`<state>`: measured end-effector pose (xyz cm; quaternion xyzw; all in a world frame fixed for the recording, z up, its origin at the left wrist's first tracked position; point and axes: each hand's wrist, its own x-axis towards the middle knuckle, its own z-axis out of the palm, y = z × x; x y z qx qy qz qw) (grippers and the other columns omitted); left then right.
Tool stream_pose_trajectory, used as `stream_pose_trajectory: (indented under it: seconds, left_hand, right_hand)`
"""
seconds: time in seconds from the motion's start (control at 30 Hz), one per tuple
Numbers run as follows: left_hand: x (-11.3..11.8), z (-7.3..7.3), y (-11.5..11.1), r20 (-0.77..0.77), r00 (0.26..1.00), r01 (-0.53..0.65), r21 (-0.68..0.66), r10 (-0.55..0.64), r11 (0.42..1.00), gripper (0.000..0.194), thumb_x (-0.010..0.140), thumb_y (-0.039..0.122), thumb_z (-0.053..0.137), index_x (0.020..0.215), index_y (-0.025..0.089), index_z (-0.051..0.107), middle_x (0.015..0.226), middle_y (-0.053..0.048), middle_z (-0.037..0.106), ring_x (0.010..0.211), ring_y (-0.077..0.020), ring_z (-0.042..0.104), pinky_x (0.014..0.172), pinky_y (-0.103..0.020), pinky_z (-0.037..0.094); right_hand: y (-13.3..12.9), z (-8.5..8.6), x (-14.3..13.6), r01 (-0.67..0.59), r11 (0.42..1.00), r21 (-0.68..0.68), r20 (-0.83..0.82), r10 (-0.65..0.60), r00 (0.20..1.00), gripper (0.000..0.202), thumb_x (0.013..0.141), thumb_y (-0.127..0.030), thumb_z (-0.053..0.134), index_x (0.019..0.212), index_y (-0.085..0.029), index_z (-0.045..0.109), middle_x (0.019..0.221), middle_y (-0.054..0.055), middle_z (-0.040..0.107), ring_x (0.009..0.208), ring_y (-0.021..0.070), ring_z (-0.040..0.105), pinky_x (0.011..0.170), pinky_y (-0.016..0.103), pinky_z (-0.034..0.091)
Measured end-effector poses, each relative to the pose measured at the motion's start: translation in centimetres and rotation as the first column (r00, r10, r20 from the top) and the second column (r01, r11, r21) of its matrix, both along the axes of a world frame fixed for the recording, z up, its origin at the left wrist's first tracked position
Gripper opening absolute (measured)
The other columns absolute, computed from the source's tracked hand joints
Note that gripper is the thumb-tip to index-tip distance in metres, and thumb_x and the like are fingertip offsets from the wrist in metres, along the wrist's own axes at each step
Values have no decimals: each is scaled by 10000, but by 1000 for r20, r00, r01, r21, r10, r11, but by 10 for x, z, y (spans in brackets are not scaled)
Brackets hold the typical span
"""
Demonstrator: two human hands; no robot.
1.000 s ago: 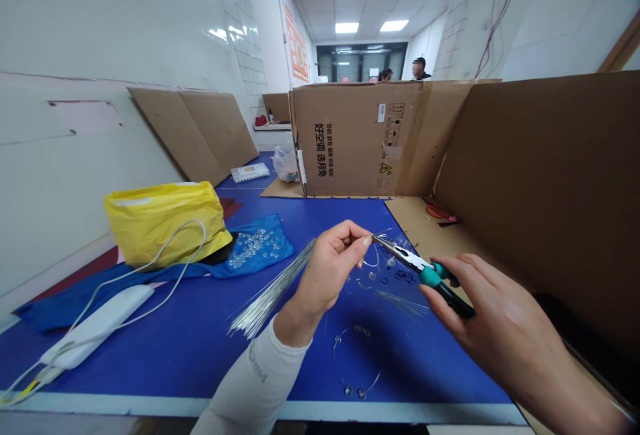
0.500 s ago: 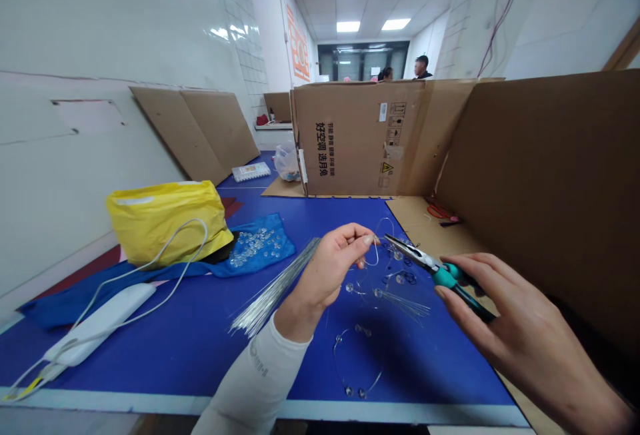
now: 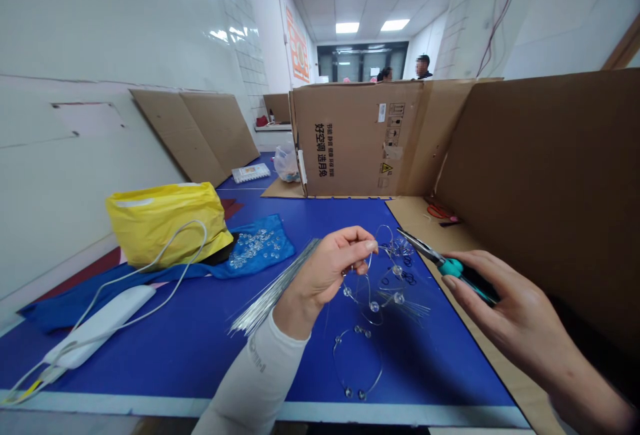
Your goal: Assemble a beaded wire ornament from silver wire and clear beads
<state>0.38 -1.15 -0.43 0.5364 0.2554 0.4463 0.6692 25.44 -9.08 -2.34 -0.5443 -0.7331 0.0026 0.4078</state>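
Note:
Between thumb and fingers, my left hand (image 3: 345, 258) pinches a thin looped wire, from which clear round beads (image 3: 375, 306) hang over the blue table. My right hand (image 3: 505, 308) grips long-nose pliers (image 3: 425, 252) with green and black handles. Their tip points toward the wire but is apart from my left hand. Below, a beaded wire ring (image 3: 383, 362) lies on the table. A bundle of straight silver wires (image 3: 275, 288) rests left of my left hand, and a smaller bunch (image 3: 413, 305) lies partly behind the hanging beads.
Loose clear beads (image 3: 257, 245) lie on a blue cloth beside a yellow bag (image 3: 167, 222). A white power strip (image 3: 103, 322) with its cable is at the left. Cardboard panels (image 3: 360, 142) wall the back and right. Red-handled scissors (image 3: 437, 212) lie by the right panel.
The pliers have moved right, away from the wire at my left fingertips. My left hand stays nearly in place, while the beads on its wire now hang lower and show more plainly.

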Motion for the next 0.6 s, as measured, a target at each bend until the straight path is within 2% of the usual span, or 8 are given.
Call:
stream_pose_trajectory:
  seconds: [0.33, 0.6]
  left_hand:
    - [2, 0, 1, -41, 981, -182, 126, 188, 975, 171, 762, 294, 756, 730, 155, 662, 704, 14, 603, 553, -65, 483, 552, -233, 345]
    - [3, -1, 1, -26, 991, -129, 84, 132, 988, 261, 868, 386, 689, 764, 149, 651, 714, 13, 540, 588, -76, 394, 576, -238, 371]
  right_hand:
    - [1, -6, 4, -4, 997, -75, -22, 2, 1000, 334, 978, -510, 538, 1115, -244, 686, 1025, 68, 724, 893, 234, 694, 750, 337, 524]
    - [5, -12, 7, 9, 994, -113, -28, -12, 1000, 367, 973, -528, 531, 1117, -235, 698, 1048, 81, 726, 930, 247, 692, 767, 353, 527]
